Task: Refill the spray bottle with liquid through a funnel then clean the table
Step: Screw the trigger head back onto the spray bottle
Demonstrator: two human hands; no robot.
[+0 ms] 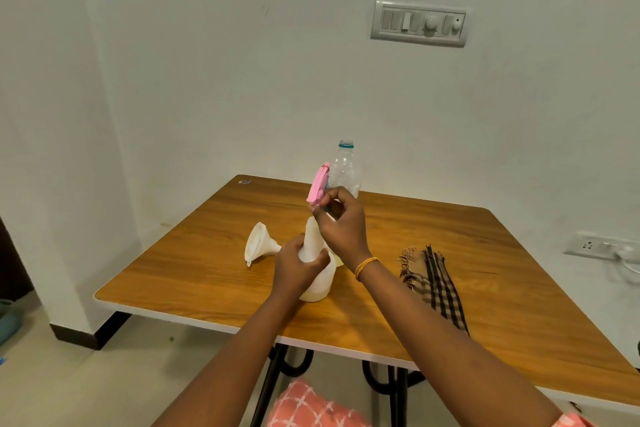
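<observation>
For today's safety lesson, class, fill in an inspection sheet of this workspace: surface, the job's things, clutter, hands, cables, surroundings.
Surface: wooden table, white edge, black legs.
Job's things: white spray bottle upright; pink spray head at its neck; white funnel lying on its side, left of it; clear plastic bottle uncapped, behind; checked cloth folded, to the right.
Clutter: small object at far left corner, too small to identify.
Hands: left hand grips the bottle body; right hand holds the spray head.
Cables: white lead at wall socket.
Surroundings: white wall, switch panel.
</observation>
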